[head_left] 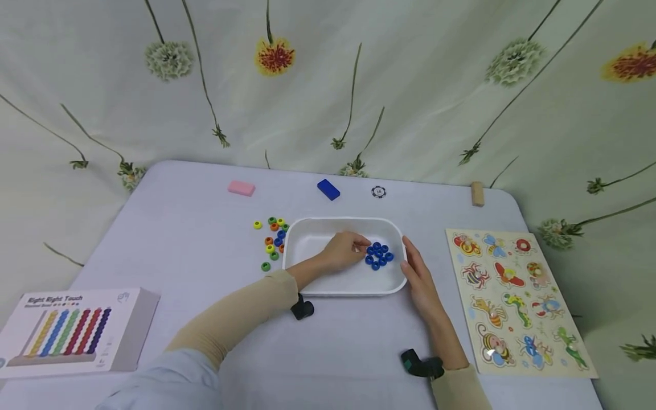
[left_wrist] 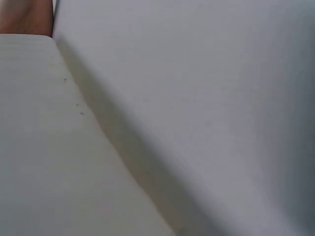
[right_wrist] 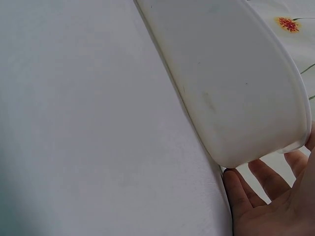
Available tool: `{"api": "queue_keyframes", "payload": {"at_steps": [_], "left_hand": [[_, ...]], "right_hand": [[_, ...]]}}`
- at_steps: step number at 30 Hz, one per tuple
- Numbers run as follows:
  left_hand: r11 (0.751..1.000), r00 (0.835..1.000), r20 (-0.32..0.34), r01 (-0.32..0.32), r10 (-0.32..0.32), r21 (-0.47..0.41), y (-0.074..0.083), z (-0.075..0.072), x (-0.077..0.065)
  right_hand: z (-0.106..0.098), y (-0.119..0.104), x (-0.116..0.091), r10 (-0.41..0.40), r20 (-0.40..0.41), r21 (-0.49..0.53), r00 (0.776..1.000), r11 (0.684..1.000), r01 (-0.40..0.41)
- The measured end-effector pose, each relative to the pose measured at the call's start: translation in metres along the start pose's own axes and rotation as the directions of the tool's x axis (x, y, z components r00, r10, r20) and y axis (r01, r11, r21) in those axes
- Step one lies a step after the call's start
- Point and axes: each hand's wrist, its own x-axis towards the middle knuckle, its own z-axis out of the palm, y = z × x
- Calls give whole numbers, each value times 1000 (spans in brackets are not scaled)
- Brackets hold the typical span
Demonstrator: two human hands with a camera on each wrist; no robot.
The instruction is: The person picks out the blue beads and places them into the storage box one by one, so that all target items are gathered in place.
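A white tray [head_left: 353,285] lies on the table, with a cluster of blue beads [head_left: 382,261] in its right half. My left hand [head_left: 342,251] reaches over the front rim into the tray. Its fingertips are at the left edge of the cluster; whether they pinch a bead is hidden. At the tray's right end, my right hand [head_left: 421,282] touches the outside with extended fingers. In the right wrist view, the spread fingers of the right hand [right_wrist: 275,196] meet the tray's outer wall [right_wrist: 246,93]. The left wrist view shows mostly sleeve [left_wrist: 64,147] and tablecloth.
Mixed coloured beads [head_left: 270,249] lie left of the tray. Behind it are a pink block [head_left: 241,188], a blue block [head_left: 328,189], a round chip [head_left: 378,192] and a wooden block [head_left: 477,194]. An insect puzzle board [head_left: 512,302] lies right, a bead-toy box [head_left: 77,330] left.
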Motion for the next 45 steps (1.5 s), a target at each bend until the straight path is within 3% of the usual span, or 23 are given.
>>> {"api": "queue_keyframes", "payload": {"at_steps": [3,6,9,11,15,17,20,22,24,29,33,39,45], "left_hand": [[999,999,-30,-41,40,-22,5,-8,-6],[994,986,-140,-98,89,-57,12,-26,-21],[979,944,-299,-177,138,-105,17,-52,-42],[968,897,-418,-214,141,-132,13,-71,-57],[958,793,-603,-228,79,-175,-19,-98,-77],[958,769,-639,-187,4,-219,-42,-104,-83],[973,752,-656,-98,-66,-209,-90,-99,-85],[980,750,-653,-33,-106,-197,-118,-92,-86],[983,768,-627,13,-128,-185,-127,-88,-90],[976,814,-549,95,-189,-196,-114,-88,-104],[985,812,-560,116,-168,-128,-122,-82,-102],[984,812,-556,164,-178,-74,-120,-80,-99],[980,830,-527,192,-186,-44,-115,-82,-98]], "right_hand": [[1,0,0,4,1,-1,1000,1000,-4],[2,-1,-1,8,7,7,1000,1000,-8],[2,-1,-2,0,12,14,1000,1000,0],[2,-1,-2,-7,11,15,1000,1000,7],[0,1,-1,-15,-2,4,1000,1000,15],[0,2,-1,-15,-2,1,1000,1000,15],[0,0,-2,-7,6,5,1000,1000,7],[1,-7,-4,9,4,13,1000,1000,-9],[3,-15,-6,21,1,13,1000,1000,-21],[4,-22,-6,29,-1,8,1000,1000,-29],[1,-8,-3,15,13,12,1000,1000,-15],[0,-1,-2,3,5,18,1000,1000,-3],[2,-1,-3,11,-16,15,1000,1000,-11]]}}
